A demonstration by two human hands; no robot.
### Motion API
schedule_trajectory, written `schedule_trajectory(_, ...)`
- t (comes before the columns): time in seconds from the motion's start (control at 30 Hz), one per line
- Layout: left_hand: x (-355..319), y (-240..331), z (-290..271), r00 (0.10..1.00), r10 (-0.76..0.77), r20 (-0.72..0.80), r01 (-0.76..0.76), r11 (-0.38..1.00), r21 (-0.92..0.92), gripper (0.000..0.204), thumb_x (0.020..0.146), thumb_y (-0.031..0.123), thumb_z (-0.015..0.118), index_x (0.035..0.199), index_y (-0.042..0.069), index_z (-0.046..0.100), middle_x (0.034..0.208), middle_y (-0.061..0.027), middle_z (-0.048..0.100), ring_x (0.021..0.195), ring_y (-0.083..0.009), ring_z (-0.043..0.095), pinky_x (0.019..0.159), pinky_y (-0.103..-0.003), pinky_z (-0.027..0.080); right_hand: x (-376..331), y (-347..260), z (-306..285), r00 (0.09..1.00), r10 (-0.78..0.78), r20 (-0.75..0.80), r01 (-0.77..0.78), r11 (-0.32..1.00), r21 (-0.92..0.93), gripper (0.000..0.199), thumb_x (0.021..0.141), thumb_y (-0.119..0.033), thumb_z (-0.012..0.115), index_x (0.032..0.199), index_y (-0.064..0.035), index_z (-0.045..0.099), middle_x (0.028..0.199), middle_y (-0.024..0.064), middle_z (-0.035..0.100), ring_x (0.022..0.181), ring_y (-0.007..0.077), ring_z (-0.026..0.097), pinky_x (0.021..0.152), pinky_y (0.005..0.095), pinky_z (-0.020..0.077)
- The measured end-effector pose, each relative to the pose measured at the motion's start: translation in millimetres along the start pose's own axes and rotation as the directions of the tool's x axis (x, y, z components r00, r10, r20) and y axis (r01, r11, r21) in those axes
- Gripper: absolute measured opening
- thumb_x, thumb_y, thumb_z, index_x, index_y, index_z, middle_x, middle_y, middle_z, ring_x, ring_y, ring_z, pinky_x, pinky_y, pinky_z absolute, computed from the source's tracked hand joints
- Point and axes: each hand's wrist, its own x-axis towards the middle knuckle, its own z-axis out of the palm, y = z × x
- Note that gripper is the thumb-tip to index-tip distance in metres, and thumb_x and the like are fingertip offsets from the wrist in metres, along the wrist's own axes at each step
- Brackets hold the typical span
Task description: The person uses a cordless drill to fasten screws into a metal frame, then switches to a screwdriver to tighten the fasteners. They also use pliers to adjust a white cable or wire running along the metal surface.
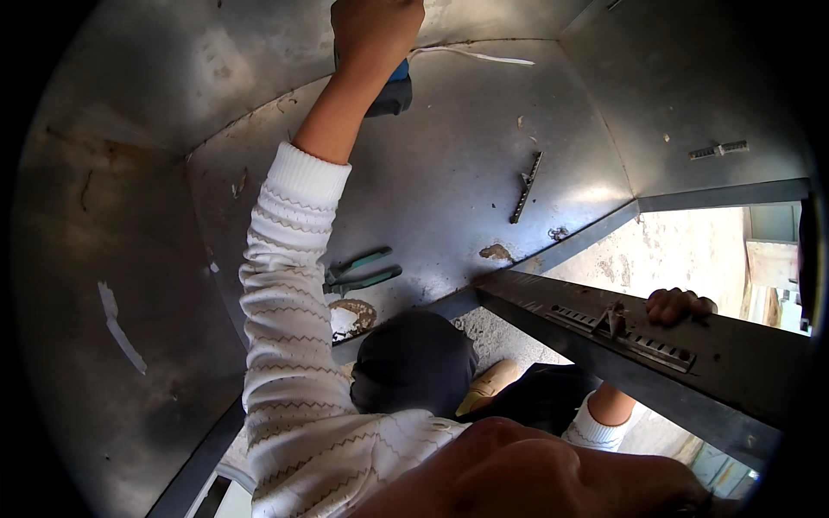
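Note:
My left hand (378,28) reaches up to the top edge of the view, curled into a fist. It grips a blue-and-black tool (390,97), mostly hidden behind my hand and wrist, so its exact kind does not show. Over on the right, my right hand (681,306) has its fingers curled over the far edge of a dark metal beam (751,354). Green-handled pliers (367,269) lie on the sheet-metal surface beside my left sleeve. A slotted metal bracket (622,335) is fixed along the beam near my right fingers.
Sheet-metal walls (112,224) of a cabinet surround me. Another slotted strip (526,187) and a third (718,150) sit on the metal panels. A white strip (475,57) runs along the upper seam. My knee (413,363) and a tan shoe (494,380) are below.

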Motion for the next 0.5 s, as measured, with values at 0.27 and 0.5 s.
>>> schedule_trajectory(0.27,-14.9,-20.4,-0.1,0.973,-0.208,0.104,0.198,0.975,0.098,0.037,0.087,0.021,0.074,0.113,-0.004,0.067,0.104,-0.028,0.073,0.103,-0.0441,0.07,0.087,-0.043,0.056,6.0,-4.7,16.0,0.998,0.021,-0.053,-0.023,0.999,-0.041,0.047,0.106,-0.04,0.05,0.135,-0.0043,0.054,0.093,0.0211,0.065,0.081,0.0323,0.065,0.073,0.044,0.054)
schedule_trajectory(0.5,-28.7,10.1,1.6,0.957,-0.242,0.162,0.204,0.954,0.218,0.048,0.08,0.011,0.073,0.125,0.003,0.056,0.095,-0.0259,0.073,0.095,-0.0449,0.071,0.081,-0.049,0.056,2.8,-5.2,-1.3,0.998,0.039,0.05,-0.038,0.999,-0.018,0.047,0.107,-0.042,0.047,0.137,-0.0062,0.053,0.091,0.0216,0.065,0.075,0.0317,0.063,0.068,0.0449,0.0522)
